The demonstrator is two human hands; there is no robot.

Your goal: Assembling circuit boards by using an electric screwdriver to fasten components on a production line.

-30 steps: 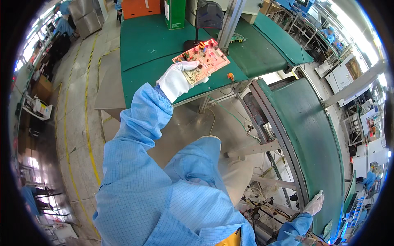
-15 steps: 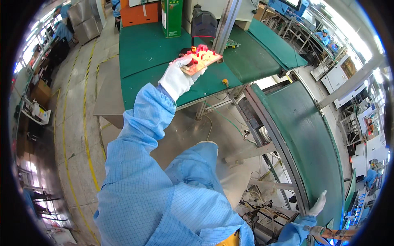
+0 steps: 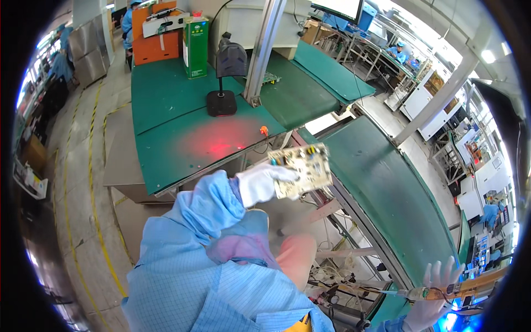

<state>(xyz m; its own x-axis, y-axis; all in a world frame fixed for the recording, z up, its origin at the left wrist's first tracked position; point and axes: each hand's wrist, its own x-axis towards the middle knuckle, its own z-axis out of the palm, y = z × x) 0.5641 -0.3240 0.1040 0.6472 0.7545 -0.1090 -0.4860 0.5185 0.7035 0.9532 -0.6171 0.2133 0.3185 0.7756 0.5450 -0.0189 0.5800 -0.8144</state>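
Green matted benches [image 3: 182, 127] behind; gloved left hand [image 3: 264, 182] grips a flat rectangular circuit board [image 3: 303, 169], right hand [image 3: 434, 301] open-fingered.

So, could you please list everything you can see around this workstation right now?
circuit board: one, pale with yellow parts, held up in the left hand above the gap between the tables
scanner stand: one, black, upright on the green table
green table: one, with a red glow on its mat
green carton: one, at the table's far edge
orange box: one, left of the carton
conveyor: one, green belt, running to the right
metal post: one, silver, beside the stand
tool: one, orange-brown, at the right hand
left hand: white glove, blue sleeve
right hand: white glove, lower right edge
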